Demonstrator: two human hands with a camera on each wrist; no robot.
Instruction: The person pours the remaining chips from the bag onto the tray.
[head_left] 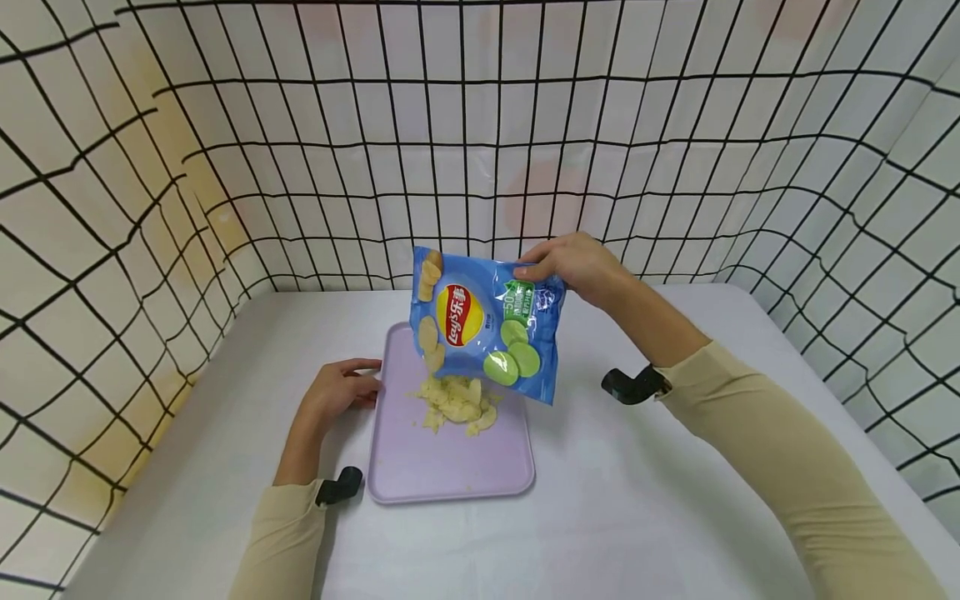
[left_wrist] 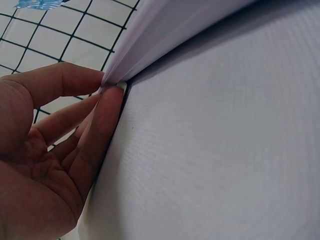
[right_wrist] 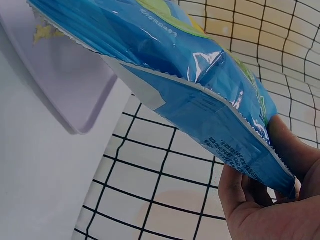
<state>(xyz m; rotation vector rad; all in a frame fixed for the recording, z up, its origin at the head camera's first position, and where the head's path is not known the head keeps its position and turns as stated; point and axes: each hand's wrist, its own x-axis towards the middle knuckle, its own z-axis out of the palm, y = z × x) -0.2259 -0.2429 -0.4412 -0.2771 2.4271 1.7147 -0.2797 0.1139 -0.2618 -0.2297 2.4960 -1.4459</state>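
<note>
A blue Lay's chip bag [head_left: 480, 312] hangs tilted over the far part of a light purple tray [head_left: 450, 471]. My right hand [head_left: 577, 265] grips the bag by its upper right corner, thumb on the printed front and fingers behind it. Under the bag's lower edge, a heap of pale yellow chips [head_left: 457, 404], some broken, lies on the tray. At the tray's left rim, my left hand [head_left: 341, 390] pinches the edge between thumb and finger. The left wrist view shows these fingertips [left_wrist: 112, 97] meeting at the rim.
A white-covered table [head_left: 637, 517] lies under the tray. Black wire grid [head_left: 465, 150] with white sheeting behind it encloses the back and both sides. A small black wrist device [head_left: 633, 386] sits at the right cuff, and another [head_left: 341, 486] at the left cuff.
</note>
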